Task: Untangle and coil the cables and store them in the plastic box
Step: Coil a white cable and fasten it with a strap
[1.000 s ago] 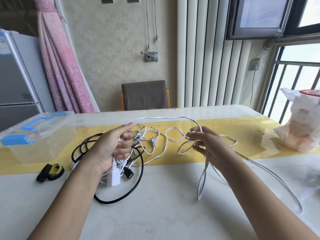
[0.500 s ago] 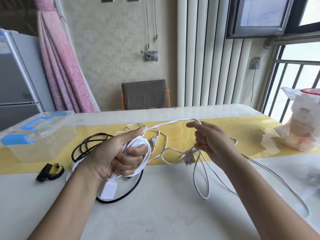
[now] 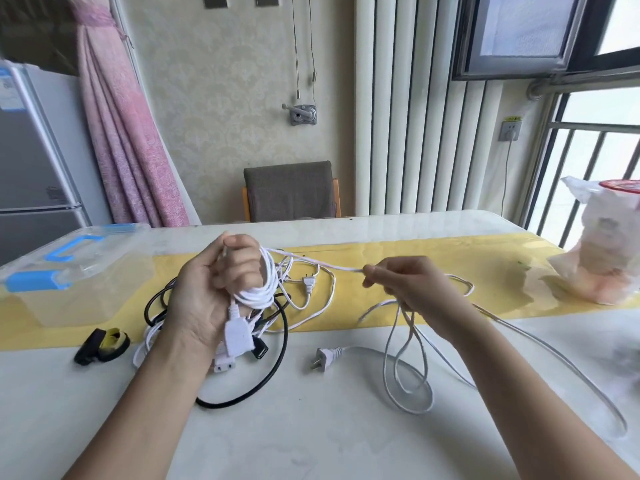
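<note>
White tabletop (image 3: 311, 445): I see left hand (image 3: 211, 289) clenched round thin white cable coil (image 3: 266, 291); right hand (image 3: 412, 289) pinches its taut strand (image 3: 332, 266), running sideways between hands.

Plastic box (image 3: 69, 271) left on table (image 3: 311, 427); cables (image 3: 277, 306) right of it.

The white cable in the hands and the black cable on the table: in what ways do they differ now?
The white cable is partly wound in loops around the left hand and pinched by the right hand; the black cable lies in a loose loop on the table. The white cable looks thinner than the black cable. Both are outside the plastic box.
</note>
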